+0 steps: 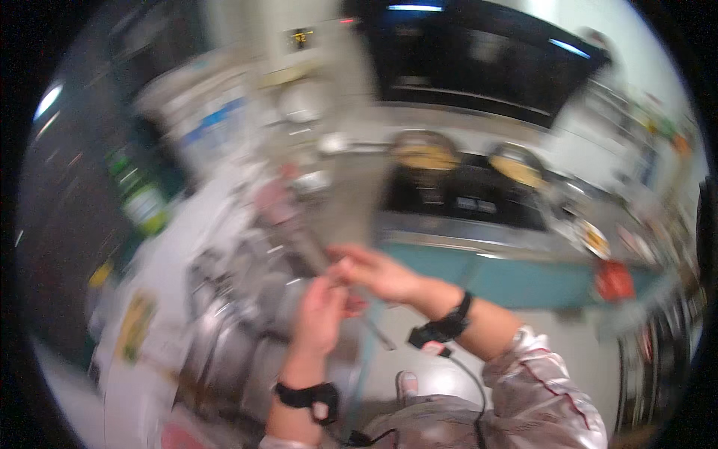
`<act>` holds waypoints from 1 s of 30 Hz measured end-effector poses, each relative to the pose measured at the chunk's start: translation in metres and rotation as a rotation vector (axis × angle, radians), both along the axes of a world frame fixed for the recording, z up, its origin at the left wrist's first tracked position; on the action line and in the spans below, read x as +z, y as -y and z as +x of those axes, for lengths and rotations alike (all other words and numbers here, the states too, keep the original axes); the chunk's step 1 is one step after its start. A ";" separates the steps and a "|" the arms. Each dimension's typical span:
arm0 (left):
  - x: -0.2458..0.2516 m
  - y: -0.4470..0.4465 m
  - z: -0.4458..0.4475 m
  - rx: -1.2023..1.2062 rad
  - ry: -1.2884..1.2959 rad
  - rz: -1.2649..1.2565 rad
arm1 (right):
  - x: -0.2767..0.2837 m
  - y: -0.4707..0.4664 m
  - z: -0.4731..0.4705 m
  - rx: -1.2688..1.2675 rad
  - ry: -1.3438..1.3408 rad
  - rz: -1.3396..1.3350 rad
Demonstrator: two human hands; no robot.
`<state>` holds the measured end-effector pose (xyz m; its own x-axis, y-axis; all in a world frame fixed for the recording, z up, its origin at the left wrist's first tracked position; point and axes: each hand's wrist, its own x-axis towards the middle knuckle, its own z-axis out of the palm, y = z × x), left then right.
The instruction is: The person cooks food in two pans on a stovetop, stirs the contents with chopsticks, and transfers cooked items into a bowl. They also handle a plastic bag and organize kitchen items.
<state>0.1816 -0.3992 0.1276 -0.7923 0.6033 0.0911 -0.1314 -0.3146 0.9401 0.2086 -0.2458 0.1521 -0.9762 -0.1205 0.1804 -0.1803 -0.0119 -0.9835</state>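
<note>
My left hand [321, 314] and my right hand [377, 273] meet at the right edge of the sink area, fingers curled together around a long thin utensil [381, 337]. Its narrow end sticks out below my hands toward the floor. Its other part runs up and left, too blurred to tell the kind. Beneath and left of my left hand are shiny metal vessels [224, 325], smeared by motion. A pinkish object [275, 202] lies beyond my hands; whether it joins the utensil, I cannot tell.
Two pans, one left [424, 156] and one right [519, 168], with yellowish contents stand on a black gas stove [471, 205] under a dark range hood [477, 56]. At left are a green bottle [140, 199] and a white bucket [207, 123]. A plate of food [593, 238] and a red bag [614, 280] are at right.
</note>
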 end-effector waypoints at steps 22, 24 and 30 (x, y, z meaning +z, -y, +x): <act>-0.067 -0.652 0.413 -1.088 0.567 -0.187 | -0.093 -0.441 0.718 -2.067 0.534 0.226; -0.089 -0.705 0.434 -1.028 0.686 -0.259 | -0.108 -0.478 0.751 -2.124 0.496 0.102; -0.141 -0.877 0.489 -1.008 0.827 -0.286 | -0.164 -0.626 0.842 -2.241 0.400 -0.120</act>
<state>0.6708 0.4776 -0.0138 0.2475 0.8710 -0.4243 -0.7482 0.4501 0.4875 1.0511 0.3799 -0.0121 0.5303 0.8447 -0.0728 0.1541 -0.1805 -0.9714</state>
